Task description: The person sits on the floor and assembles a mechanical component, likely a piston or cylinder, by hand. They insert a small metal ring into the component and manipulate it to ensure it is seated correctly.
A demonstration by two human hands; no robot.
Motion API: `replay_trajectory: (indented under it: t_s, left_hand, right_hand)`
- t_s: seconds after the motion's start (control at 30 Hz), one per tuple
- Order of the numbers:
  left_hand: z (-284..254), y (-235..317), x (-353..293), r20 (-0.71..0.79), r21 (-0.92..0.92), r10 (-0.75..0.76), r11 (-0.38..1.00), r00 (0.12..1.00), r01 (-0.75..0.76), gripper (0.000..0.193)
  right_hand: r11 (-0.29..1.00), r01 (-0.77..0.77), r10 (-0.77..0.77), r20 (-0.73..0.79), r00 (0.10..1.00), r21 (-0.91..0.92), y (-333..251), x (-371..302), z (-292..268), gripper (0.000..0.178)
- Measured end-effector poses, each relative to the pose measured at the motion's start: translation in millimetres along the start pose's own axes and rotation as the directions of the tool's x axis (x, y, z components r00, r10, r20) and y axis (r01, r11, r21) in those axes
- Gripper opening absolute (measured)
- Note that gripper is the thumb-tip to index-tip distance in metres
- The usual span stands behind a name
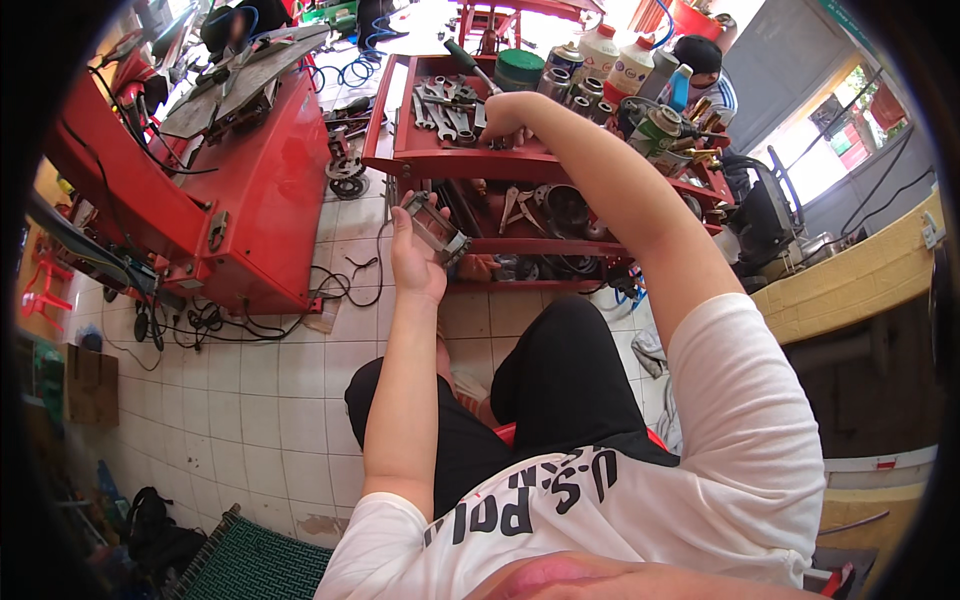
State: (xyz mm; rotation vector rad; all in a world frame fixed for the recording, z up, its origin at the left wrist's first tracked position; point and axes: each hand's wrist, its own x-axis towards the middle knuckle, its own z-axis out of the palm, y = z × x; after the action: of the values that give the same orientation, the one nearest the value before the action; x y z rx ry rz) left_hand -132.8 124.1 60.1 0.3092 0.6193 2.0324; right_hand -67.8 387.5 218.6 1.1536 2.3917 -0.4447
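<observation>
My left hand (416, 256) is closed round a dull metal part (436, 228) with a rectangular frame-like body, held up in front of the red tool cart (470, 166). Its exact kind does not show. Over the cart's top tray, my right hand (508, 114) reaches down with curled fingers among the tools. Whatever those fingers grip is hidden. Just left of it lie several open-end wrenches (443, 120). A tool with a dark green handle (460, 56) leans at the tray's back edge, its shaft running toward my right hand.
Behind my right hand stand a green round tin (519, 70), white bottles (630, 68) and metal sockets (590, 90). Pliers (518, 206) lie on the lower shelf. A red machine (265, 200) rises at left, with black cables (215, 325) on the tiles. Another person (700, 70) is at the back right.
</observation>
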Motion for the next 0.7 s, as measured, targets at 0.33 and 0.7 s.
replay_trajectory:
  t_s: [0.33, 0.7]
  left_hand:
    - [-3, -5, -1, -0.008, 0.058, 0.003, 0.998, 1.0, -0.003, 0.054]
    - [-2, -9, 2, 0.0, 0.064, 0.001, 0.998, 1.0, -0.001, 0.055]
  right_hand:
    - [1.0, 0.024, -0.025, -0.087, 0.996, -0.015, -1, -8, 9, 0.03]
    - [0.981, 0.161, -0.16, -0.024, 0.987, 0.107, 26, 5, -5, 0.018]
